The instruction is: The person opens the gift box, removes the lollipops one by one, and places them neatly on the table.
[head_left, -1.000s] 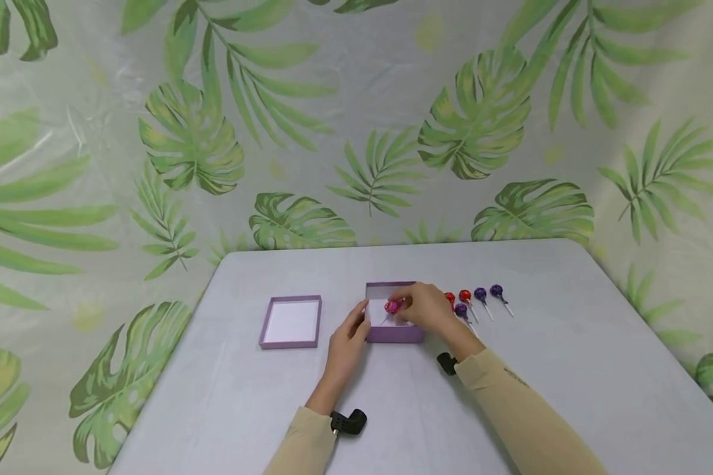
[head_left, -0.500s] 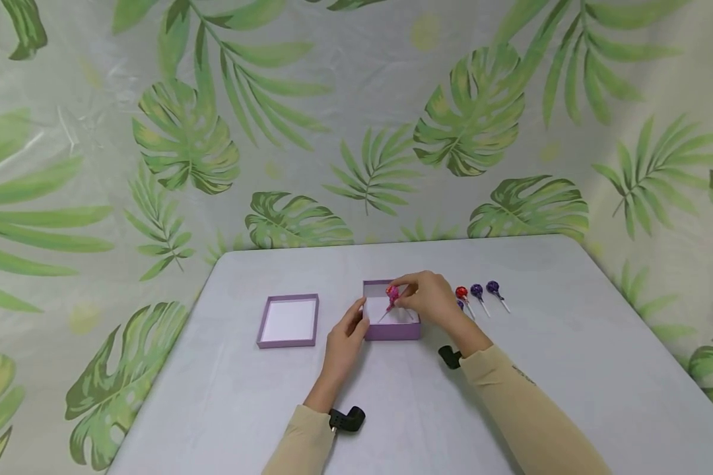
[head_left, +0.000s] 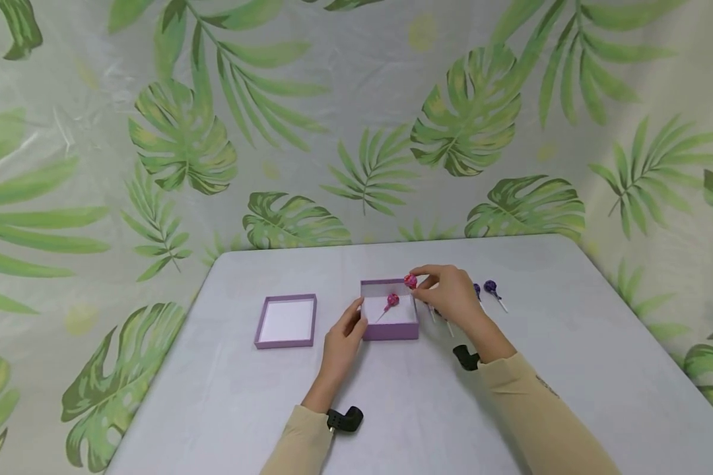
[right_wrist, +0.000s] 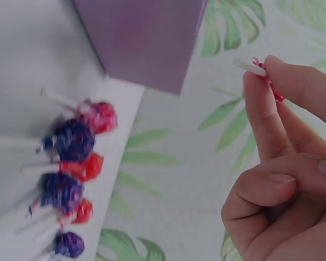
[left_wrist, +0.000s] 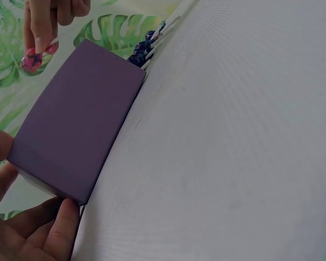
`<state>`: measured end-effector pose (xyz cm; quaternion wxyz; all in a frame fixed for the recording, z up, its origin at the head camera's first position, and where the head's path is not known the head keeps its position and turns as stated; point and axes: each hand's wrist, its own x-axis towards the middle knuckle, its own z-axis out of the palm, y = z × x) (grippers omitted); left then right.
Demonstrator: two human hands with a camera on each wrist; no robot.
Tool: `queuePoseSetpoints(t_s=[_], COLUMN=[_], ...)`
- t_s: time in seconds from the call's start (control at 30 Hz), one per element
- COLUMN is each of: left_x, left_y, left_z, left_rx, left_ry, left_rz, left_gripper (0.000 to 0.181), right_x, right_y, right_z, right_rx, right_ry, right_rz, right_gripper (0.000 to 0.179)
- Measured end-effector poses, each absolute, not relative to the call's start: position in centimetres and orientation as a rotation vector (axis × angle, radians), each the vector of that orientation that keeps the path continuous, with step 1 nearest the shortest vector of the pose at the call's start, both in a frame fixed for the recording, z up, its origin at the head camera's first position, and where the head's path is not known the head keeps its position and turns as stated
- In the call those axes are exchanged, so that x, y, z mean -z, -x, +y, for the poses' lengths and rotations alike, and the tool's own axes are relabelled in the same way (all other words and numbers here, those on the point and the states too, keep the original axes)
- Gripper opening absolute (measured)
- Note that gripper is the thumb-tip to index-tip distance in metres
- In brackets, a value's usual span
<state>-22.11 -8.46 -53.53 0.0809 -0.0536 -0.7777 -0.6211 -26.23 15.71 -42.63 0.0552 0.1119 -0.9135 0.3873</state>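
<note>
An open-topped purple box (head_left: 391, 332) stands near the middle of the table. One pink-wrapped lollipop (head_left: 393, 300) lies inside it, its stick slanting toward the front left. My left hand (head_left: 340, 346) rests against the box's left side, with fingertips touching the wall. Over the box's back right edge, my right hand (head_left: 449, 290) pinches another pink-wrapped lollipop (head_left: 410, 282) between thumb and fingers. The right wrist view shows the white stick end (right_wrist: 252, 68) poking out from that pinch; its candy head is mostly hidden there.
A shallow purple lid (head_left: 286, 321) with a white inside lies left of the box. Right of the box, several loose lollipops lie in a row: a pink one (right_wrist: 100, 116), a dark purple one (right_wrist: 73, 140) and red ones (right_wrist: 88, 167) among them, partly hidden under my right arm.
My right hand has lifted a pink lollipop up out of the box and moved it right. The other pink lollipop in the box is now uncovered. My left hand stays at the box.
</note>
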Motion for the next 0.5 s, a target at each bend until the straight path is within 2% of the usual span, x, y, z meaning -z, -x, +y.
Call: queuePoseSetpoints(t_s=[0.5], left_x=[53.6], left_y=[22.1], left_z=[-8.7], left_rx=[1.866], left_ry=[0.164], left_rz=[-2.328], left_gripper=[0.043], right_x=[43.6], right_y=[26.2], right_z=[21.0], right_rx=[-1.128], right_ry=[-0.183], right_rz=[-2.784], right_gripper=[0.042])
